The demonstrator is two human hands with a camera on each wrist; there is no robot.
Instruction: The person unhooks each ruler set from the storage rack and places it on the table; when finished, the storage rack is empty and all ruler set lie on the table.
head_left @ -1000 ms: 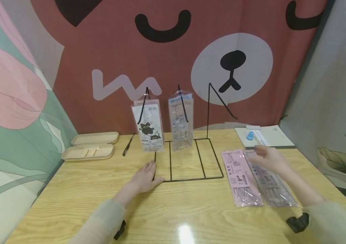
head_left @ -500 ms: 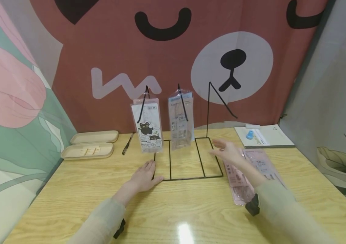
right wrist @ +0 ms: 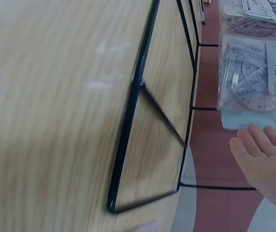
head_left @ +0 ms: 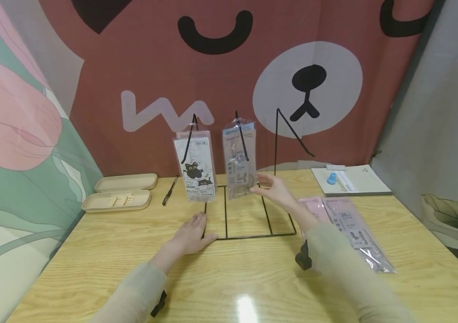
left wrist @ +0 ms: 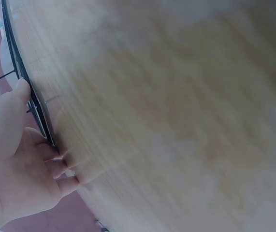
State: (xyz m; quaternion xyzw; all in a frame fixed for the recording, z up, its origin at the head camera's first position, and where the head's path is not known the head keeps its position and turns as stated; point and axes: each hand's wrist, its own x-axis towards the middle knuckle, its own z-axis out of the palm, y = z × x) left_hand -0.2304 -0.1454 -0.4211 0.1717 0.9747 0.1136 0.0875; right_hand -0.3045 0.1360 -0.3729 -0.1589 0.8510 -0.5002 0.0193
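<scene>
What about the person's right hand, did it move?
Yes, the right hand moved left, away from the notebook and toward the hanging packets.

Open beige case (head_left: 126,182), pen (head_left: 170,191), notebook (head_left: 368,184), printed cloth (head_left: 152,67)

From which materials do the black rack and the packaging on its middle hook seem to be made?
Black rack: probably metal, smooth dark coating; its thin bars shine slightly. Packaging: apparently clear, glossy plastic; the protractor shows through its creased film.

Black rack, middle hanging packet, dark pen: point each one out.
Black rack (head_left: 249,237), head view: its front base bar.
Middle hanging packet (head_left: 237,167), head view: its printed front.
Dark pen (head_left: 170,192), head view: middle of the barrel.
</scene>
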